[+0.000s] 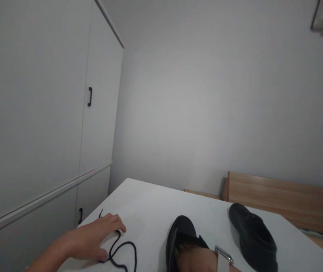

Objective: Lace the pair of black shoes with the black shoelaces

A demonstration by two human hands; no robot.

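On the white table [147, 211], my left hand [99, 234] lies over a black shoelace [125, 243], palm down. Its thumb and fingers are apart, and the loose lace curls out beneath them. My right hand [193, 258] reaches into the opening of a black shoe [185, 224] at the bottom middle. The shoe hides its fingers, so their grip does not show. A pale band with a metal buckle [223, 254] is on the right wrist. Farther right stands a second black shoe [253, 238], apart from both hands.
A tall white cabinet [45, 124] with dark handles rises along the left side. Behind the table is a pale wall [192, 94]. A wooden board [280, 196], like a headboard, stands beyond the table's right back edge.
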